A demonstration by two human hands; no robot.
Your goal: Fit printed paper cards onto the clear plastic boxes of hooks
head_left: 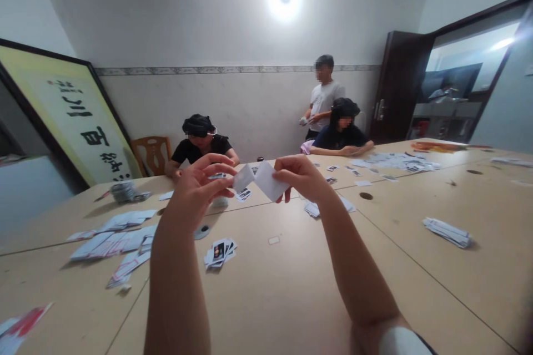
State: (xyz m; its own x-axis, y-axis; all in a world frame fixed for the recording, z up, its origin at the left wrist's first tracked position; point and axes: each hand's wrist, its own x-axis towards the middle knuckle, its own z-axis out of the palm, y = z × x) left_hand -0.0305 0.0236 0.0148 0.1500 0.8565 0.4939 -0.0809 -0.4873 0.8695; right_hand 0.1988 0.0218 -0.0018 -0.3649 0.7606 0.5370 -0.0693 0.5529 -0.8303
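Observation:
Both my hands are raised over the table, close together. My left hand (pixel 205 186) pinches a small, slightly see-through white piece of paper (pixel 244 178) between thumb and fingers. A larger white paper square (pixel 270 182) is gripped at its right corner by my right hand (pixel 300 175). The inner edges of the two pieces meet or overlap; I cannot tell whether they are joined. Below my left hand, a small pile of printed picture cards (pixel 220 253) lies on the table. Behind its wrist sits a roll of tape (pixel 202 231).
White paper sheets (pixel 112 241) lie spread at the left, near a bundled stack (pixel 124 191). A paper stack (pixel 447 232) rests at the right. Across the table (pixel 266 299) sit two people (pixel 204 144) (pixel 342 133); another person (pixel 325 97) stands behind. More papers (pixel 402 162) are scattered at the far right.

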